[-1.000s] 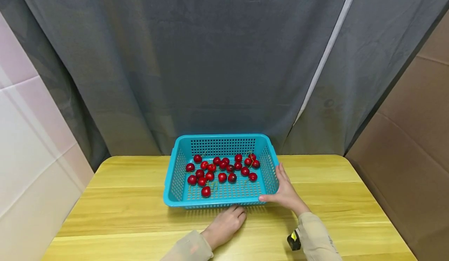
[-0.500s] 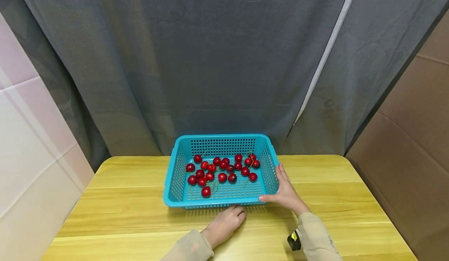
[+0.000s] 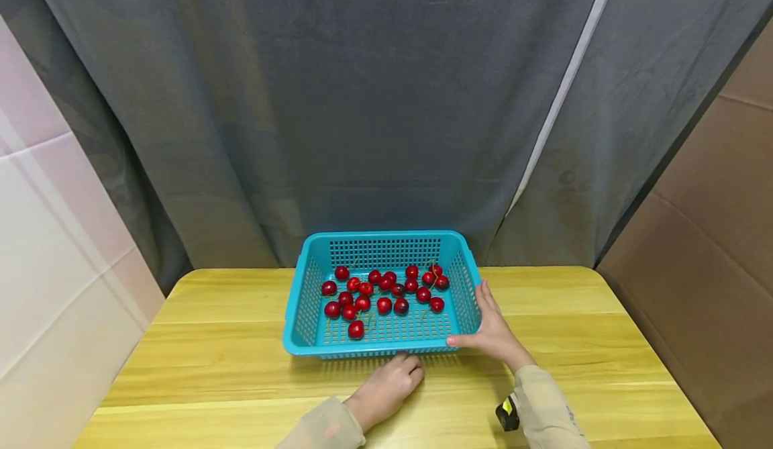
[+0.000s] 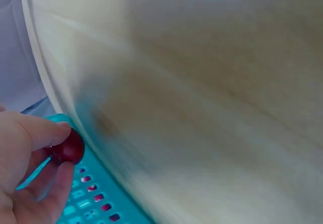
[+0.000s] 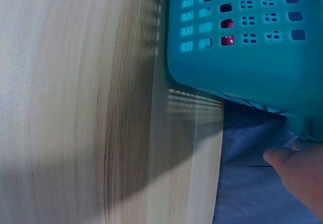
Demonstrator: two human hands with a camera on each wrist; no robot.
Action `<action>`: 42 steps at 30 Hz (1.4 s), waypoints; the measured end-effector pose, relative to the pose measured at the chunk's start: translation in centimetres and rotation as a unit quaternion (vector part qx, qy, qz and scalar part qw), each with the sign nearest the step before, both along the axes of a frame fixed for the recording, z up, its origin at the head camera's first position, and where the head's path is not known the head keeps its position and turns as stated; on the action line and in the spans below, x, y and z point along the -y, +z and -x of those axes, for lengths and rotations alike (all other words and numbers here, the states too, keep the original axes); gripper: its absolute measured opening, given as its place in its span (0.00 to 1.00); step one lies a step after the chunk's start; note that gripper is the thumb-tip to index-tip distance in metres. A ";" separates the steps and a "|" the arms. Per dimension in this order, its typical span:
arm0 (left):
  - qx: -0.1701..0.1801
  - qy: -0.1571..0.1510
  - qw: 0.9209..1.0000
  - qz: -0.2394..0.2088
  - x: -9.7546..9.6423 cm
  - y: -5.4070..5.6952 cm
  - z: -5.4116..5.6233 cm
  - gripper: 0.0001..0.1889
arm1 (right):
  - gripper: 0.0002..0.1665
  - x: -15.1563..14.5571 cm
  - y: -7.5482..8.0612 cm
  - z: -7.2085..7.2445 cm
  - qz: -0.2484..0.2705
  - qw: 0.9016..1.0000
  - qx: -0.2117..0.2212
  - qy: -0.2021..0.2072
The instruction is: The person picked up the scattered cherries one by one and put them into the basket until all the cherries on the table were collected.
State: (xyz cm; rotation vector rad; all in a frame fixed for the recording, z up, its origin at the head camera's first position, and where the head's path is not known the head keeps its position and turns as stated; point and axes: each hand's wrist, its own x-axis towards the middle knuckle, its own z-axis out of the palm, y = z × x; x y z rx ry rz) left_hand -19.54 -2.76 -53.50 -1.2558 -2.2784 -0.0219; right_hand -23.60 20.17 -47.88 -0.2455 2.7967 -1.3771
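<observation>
A turquoise plastic basket (image 3: 326, 351) with slotted walls stands on the table in the head view, several red cherries (image 3: 356, 330) spread over its floor. In front of its near wall is my left hand (image 3: 386, 385), fingers curled. The left wrist view shows that hand pinching a dark red cherry (image 4: 69, 147) between thumb and fingertips, outside the basket; the head view hides this cherry behind the hand. My right hand (image 3: 495, 335) holds the basket's near right corner, thumb on the front rim and longer fingers along the right side.
The wooden table (image 3: 211, 355) ends at a grey curtain (image 3: 386, 113) behind the basket. A small black object with a yellow mark (image 3: 507, 414) shows at the right sleeve. White panels (image 3: 60, 234) flank the left, a brown cardboard panel (image 3: 694, 247) the right.
</observation>
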 end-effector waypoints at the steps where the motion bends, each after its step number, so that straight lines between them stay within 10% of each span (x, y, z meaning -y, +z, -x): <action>1: 0.000 -0.003 1.000 -0.001 0.0 0.1 -0.1 0.11 | 0.72 0.0 0.0 0.0 0.001 1.000 0.000 0.000; 14: -0.032 -0.052 0.998 -0.005 -0.2 3.0 -1.9 0.13 | 0.73 -0.2 -0.1 0.2 -0.015 1.000 0.003 -0.002; 23: -0.031 -0.077 0.996 -0.039 0.2 7.2 -2.1 0.11 | 0.73 -0.2 0.0 0.2 -0.015 1.000 0.001 -0.003; 42: 0.113 -0.031 0.991 -0.060 2.1 12.1 5.8 0.07 | 0.74 -0.4 -0.2 0.3 -0.008 1.000 -0.002 -0.004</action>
